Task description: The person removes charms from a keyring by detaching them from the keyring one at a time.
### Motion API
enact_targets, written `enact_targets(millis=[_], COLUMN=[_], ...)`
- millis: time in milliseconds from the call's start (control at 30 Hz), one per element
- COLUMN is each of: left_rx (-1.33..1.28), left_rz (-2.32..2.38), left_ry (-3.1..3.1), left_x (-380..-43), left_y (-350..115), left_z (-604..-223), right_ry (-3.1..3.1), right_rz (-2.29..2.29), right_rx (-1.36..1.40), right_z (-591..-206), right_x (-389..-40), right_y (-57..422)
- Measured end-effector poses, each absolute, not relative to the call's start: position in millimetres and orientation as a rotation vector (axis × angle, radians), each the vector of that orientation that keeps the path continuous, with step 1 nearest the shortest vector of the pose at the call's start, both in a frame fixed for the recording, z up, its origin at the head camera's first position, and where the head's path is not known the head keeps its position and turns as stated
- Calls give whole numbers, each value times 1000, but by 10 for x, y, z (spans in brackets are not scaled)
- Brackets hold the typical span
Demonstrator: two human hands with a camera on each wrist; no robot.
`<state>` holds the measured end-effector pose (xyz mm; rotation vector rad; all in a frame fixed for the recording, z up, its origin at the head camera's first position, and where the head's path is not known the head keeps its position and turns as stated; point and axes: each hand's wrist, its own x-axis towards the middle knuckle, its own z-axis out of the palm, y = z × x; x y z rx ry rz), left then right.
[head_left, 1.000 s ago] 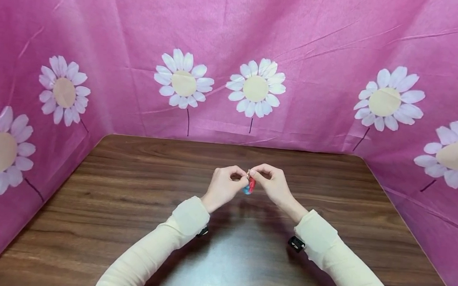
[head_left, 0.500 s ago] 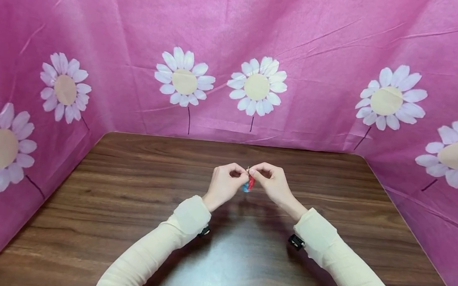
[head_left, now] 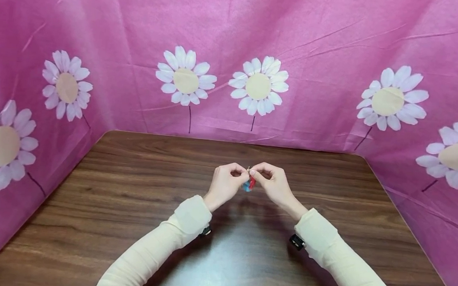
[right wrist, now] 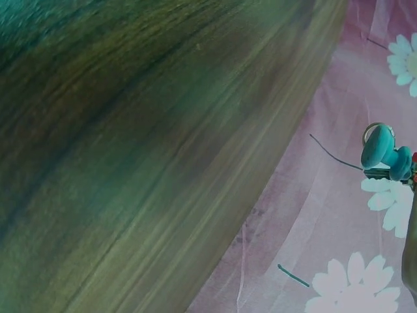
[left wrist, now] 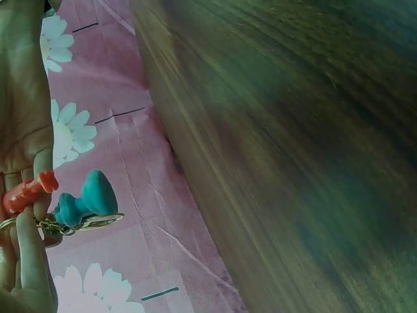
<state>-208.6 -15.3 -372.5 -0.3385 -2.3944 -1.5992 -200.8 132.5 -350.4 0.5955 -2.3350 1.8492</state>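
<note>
A keychain hangs between my two hands above the far middle of the table. It has a teal knob-shaped charm, a red charm and a gold-coloured ring with a short chain. My left hand pinches it from the left with thumb and index finger. From the right, my right hand pinches it near the ring, the fingertips of both hands almost meeting. In the right wrist view the teal charm shows at the right edge, with the red one mostly cut off. The fingertips partly hide the chain.
The brown wood-grain table stretches out under both arms. A pink cloth with white daisies rises behind its back edge and along both sides. Black wrist cameras sit under the cuffs.
The hands stay nearly in place, still pinching the keychain. Its charms swing and turn slightly below the fingers, and the head view shifts a little.
</note>
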Motion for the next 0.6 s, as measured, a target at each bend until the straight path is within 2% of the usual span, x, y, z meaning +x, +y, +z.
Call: enact_targets(millis=[333, 600], left_rx=[-252, -375], left_rz=[-1808, -1893], left_ry=[-2450, -2505], left_x=[-2113, -2083], left_y=[-169, -212], left_z=[-3725, -3749], right_ry=[-2350, -2505], right_rz=[1879, 1593], right_rx=[657, 662], right_z=[-3708, -3737], right_x=[-2156, -2188], right_y=[1412, 1470])
